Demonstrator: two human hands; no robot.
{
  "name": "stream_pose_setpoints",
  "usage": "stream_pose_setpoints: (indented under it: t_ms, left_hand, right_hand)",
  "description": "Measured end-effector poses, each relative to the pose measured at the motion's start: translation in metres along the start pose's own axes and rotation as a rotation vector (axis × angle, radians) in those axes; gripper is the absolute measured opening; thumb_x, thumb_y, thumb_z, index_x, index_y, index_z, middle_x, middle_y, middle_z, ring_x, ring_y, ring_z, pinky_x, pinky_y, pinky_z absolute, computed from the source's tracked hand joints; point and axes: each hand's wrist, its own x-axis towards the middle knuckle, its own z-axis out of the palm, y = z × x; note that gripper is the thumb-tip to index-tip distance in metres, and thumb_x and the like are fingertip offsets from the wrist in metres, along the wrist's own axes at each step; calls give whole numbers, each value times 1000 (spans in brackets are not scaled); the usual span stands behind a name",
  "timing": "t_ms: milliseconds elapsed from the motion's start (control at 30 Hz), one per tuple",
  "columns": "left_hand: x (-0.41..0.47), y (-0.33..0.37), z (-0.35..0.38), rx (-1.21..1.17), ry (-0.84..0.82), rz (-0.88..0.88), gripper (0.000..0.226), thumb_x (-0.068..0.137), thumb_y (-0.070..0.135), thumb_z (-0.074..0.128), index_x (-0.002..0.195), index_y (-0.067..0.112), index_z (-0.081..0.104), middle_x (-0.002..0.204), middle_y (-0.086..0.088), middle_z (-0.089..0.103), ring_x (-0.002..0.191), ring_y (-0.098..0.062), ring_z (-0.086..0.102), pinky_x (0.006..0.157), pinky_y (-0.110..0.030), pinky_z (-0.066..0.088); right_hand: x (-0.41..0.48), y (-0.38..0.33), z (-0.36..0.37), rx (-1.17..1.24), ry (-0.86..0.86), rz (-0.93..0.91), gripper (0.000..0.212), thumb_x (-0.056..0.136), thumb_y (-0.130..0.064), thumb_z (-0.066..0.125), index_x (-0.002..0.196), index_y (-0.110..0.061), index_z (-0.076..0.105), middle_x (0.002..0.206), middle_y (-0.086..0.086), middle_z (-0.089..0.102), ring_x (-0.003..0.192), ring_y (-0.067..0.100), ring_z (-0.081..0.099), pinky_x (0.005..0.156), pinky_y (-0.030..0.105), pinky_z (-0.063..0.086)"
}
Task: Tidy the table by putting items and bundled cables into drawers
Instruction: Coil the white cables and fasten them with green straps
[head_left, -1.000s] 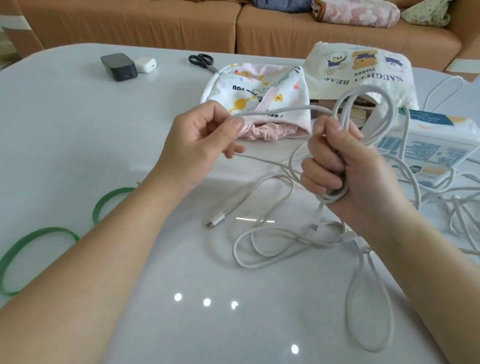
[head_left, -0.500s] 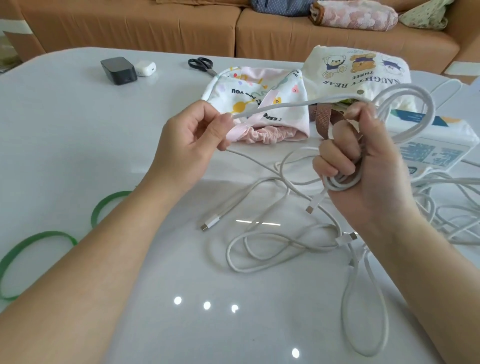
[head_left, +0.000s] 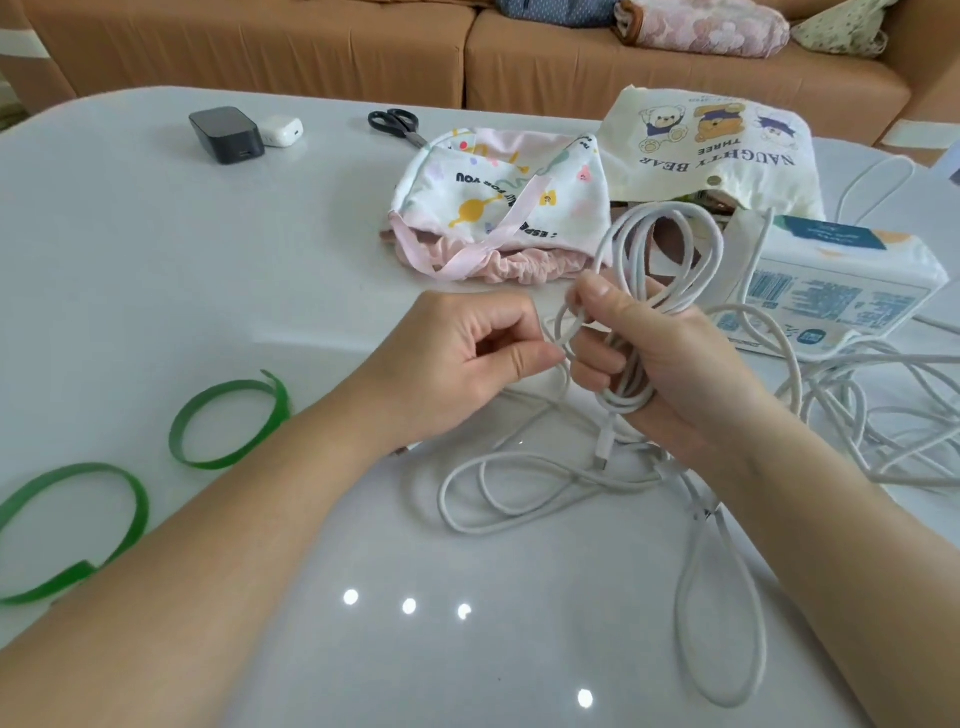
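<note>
The right hand (head_left: 660, 364) gripped the coiled white cable (head_left: 626, 249) above mid-table. The left hand (head_left: 457, 364) pinched a strand beside it, probably the same cable. The glossy white table (head_left: 156, 260) lay barest toward its rounded left edge, past two green straps (head_left: 228, 388). Loose cables (head_left: 883, 415) crowded the right. A brown sofa (head_left: 260, 52) stood behind.

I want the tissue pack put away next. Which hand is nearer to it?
Right. The right hand, gripping the coiled white cable, is just left of the tissue pack; the left hand, pinching a strand of it, sits farther left.
</note>
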Motion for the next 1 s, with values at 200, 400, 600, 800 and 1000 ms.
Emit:
stream_pose_setpoints:
  t_ms: [200, 400, 600, 800, 1000]
  left_hand:
    - [-2, 4, -2, -47, 10, 31, 39, 91, 32, 59, 65, 4, 53, 52, -4, 45, 47, -9, 40, 49, -22, 35]
    - [0, 1, -15, 72, 63, 185, 43, 94, 24, 50, 60, -1, 49, 54, 4, 38, 54, -5, 34, 57, -19, 35]
    - [5, -7, -21, 250, 30, 352, 48, 86, 33, 64, 55, 1, 46, 55, -3, 42, 55, -18, 40, 57, -28, 35]
    - [7, -3, -33, 381, 109, 444, 51, 84, 42, 66, 58, 2, 49, 57, -6, 45, 55, -21, 38, 53, -34, 36]
    - [7, -6, -38, 509, 132, 449, 50, 83, 47, 66, 56, 8, 48, 57, 4, 39, 55, -12, 28, 53, -22, 25]
  right_hand:
    - [2, 1, 1, 166, 37, -127, 23, 92, -20, 50, 72, -10, 53, 73, 1, 57, 70, 13, 58, 62, 26, 52]
    - [-2, -9, 5, 412, 2, -155, 23, 93, -20, 39, 72, -11, 40, 59, -1, 50, 51, 10, 51, 65, 28, 54]
    - [-5, -21, 0, 305, -93, 110, 24, 91, -22, 41, 68, -15, 42, 56, -5, 43, 36, 1, 29, 39, 13, 32]
    - [-1, -29, -18, 222, -244, 386, 24, 87, -19, 50, 64, -13, 55, 58, -5, 45, 40, 4, 17, 35, 12, 35]
    - [1, -31, -29, 178, -370, 526, 18, 85, -17, 56, 68, -11, 58, 66, -1, 51, 39, 2, 20, 36, 12, 38]
